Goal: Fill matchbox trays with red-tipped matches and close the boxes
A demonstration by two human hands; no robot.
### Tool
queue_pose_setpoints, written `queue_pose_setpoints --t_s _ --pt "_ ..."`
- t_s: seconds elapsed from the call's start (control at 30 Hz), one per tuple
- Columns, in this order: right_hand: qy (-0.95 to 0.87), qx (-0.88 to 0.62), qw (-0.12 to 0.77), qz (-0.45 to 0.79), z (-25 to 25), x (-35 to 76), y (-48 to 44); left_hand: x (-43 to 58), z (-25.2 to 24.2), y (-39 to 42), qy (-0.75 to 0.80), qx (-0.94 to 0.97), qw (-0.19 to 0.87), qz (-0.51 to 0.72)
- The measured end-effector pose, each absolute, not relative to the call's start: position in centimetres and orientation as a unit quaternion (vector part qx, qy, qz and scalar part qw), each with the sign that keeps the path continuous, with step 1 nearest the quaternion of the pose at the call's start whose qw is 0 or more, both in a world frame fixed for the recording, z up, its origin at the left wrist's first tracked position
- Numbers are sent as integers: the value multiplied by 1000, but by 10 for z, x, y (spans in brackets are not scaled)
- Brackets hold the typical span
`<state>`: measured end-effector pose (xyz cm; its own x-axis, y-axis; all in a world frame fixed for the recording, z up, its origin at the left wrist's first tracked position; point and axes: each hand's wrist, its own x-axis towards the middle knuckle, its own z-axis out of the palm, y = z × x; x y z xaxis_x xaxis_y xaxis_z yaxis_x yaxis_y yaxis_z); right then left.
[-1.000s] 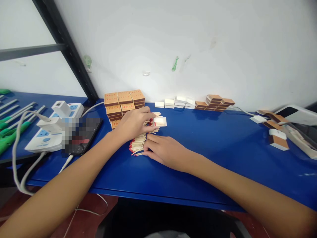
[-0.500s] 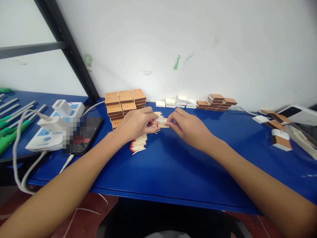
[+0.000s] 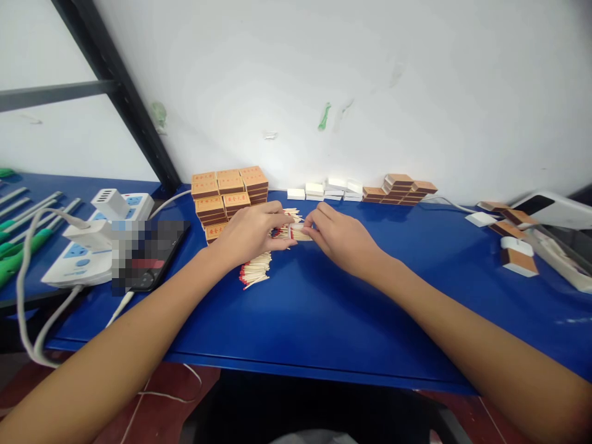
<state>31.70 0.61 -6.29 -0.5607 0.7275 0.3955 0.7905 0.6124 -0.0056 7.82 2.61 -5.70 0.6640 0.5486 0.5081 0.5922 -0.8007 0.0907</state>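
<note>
A white tray [image 3: 296, 227], open side up, held red-tipped matches [image 3: 300, 235]; a loose match heap [image 3: 255, 271] lay nearby on the table [image 3: 300, 320].

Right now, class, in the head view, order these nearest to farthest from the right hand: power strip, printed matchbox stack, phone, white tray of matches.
1. White tray of matches, left of the right hand
2. Printed matchbox stack, back left
3. Phone, farther left
4. Power strip, far left
</note>
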Motion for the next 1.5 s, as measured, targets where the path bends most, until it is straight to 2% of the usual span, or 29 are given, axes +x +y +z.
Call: queue_pose_setpoints --t_s 0.67,0.83,1.0,1.5 --pt "-885 -398 214 -114 -59 315 0 80 -56 24 -307 -912 -3 -272" --pt "-901 -335 273 -40 -57 298 -21 77 -57 27 -326 -906 19 -268" --pt "-950 -231 210 33 -72 275 -39 74 -61 32 -345 -894 25 -286" --pt "-951 -286 115 25 -69 272 -42 75 -60 31 -345 -894 34 -285"
